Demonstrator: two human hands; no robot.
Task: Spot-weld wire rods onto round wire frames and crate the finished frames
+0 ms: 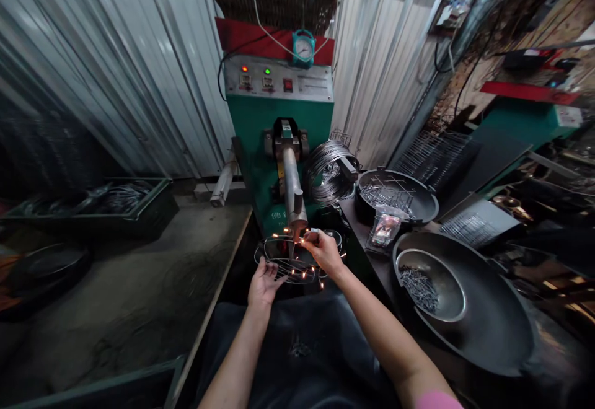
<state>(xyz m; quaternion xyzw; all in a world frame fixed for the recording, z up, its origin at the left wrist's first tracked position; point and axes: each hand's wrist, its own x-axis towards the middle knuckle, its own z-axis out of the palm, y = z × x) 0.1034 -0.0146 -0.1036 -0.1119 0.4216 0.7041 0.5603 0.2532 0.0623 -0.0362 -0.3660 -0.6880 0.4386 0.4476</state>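
Note:
A round wire rack lies under the electrode tip of a green spot welder. Bright sparks fly around the tip and over the rack. My left hand holds the rack at its left side, thumb stretched along the wires and fingertips at the rim. Close to the tip, on its right, my right hand is closed in a pinch. What sits between those fingers is too small to make out. The welder's upper arm reaches down toward me.
At right, a large black pan holds a metal bowl of small metal pieces. Behind it stand another pan with wire parts and a plastic bag. A wire coil hangs by the welder. A green bin stands left.

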